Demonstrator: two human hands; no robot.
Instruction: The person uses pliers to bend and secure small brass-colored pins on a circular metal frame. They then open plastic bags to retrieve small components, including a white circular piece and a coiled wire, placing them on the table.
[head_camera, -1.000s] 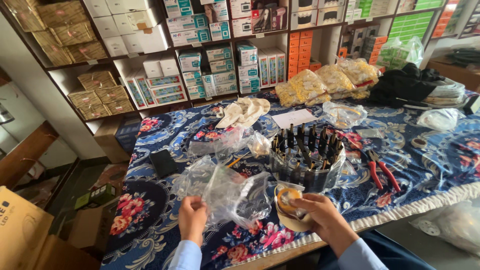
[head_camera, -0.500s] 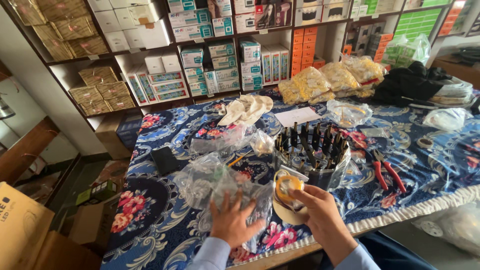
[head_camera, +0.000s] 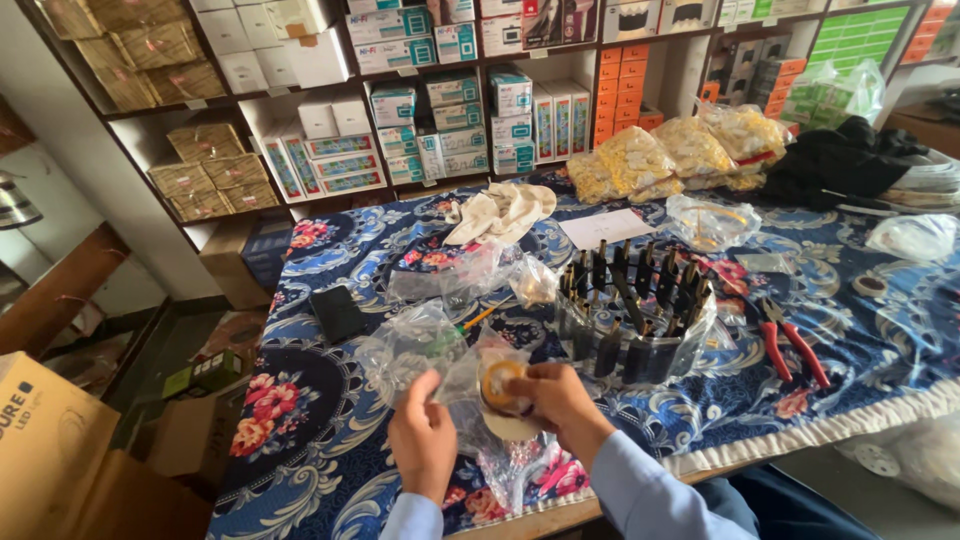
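Here, left hand (head_camera: 422, 430) pinches clear plastic bag (head_camera: 452, 375); right hand (head_camera: 555, 395) grips orange tape roll (head_camera: 497, 383); teal-white boxes (head_camera: 455, 120) shelved behind.

both our hands raised close together in front of us

our left hand (head_camera: 422, 432) is lifted with its back to the camera, fingers curled and thumb pointing up, pinching inward. our right hand (head_camera: 558, 396) sits just beside it, knuckles up, fingers folded tight in a closed grip, though we cannot quite see the fingertips. both forearms come in from the bottom edge in light blue sleeves, the right one angled from the lower right, wrists bent slightly toward each other.
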